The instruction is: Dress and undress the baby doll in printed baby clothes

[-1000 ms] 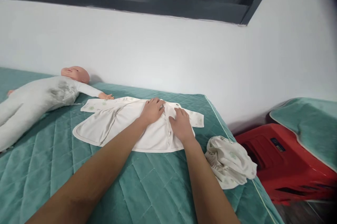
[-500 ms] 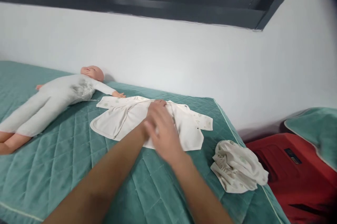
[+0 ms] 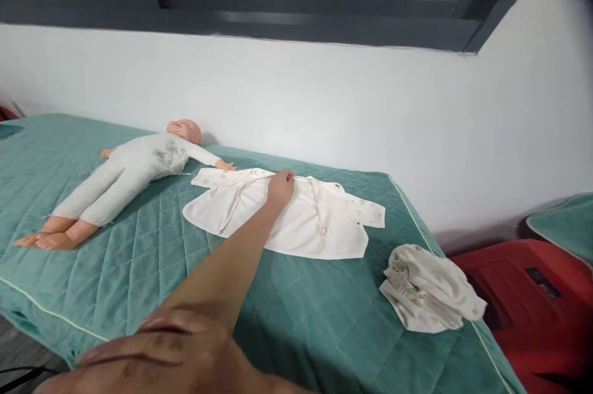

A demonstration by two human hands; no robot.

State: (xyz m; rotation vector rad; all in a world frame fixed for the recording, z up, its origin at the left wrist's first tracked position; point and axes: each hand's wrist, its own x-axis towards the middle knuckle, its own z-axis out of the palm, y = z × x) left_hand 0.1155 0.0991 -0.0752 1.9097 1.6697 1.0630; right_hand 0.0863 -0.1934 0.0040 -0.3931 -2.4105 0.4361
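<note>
An off-white baby shirt [image 3: 301,221] with small prints on its sleeves lies spread open on the green quilted cover. My left hand [image 3: 280,188] is at the middle of its neckline, fingers closed on the cloth edge; the fingertips are partly hidden. Close to the camera, my right hand [image 3: 180,351] crosses over my left forearm, its fingers stretched toward the left and holding nothing. Whether it touches the forearm I cannot tell. A baby doll [image 3: 148,153] with a white cloth body lies on its back to the left, one hand near the shirt's left sleeve.
A crumpled off-white printed garment [image 3: 428,289] lies at the cover's right edge. Beyond that edge is a red plastic object [image 3: 514,295] with green cloth [image 3: 565,224] above it. A white wall [image 3: 324,97] and a dark window frame [image 3: 315,20] bound the back.
My right hand has left the shirt and come back toward the camera, over my left forearm. My left hand stays at the neckline. The view has shifted slightly left.
</note>
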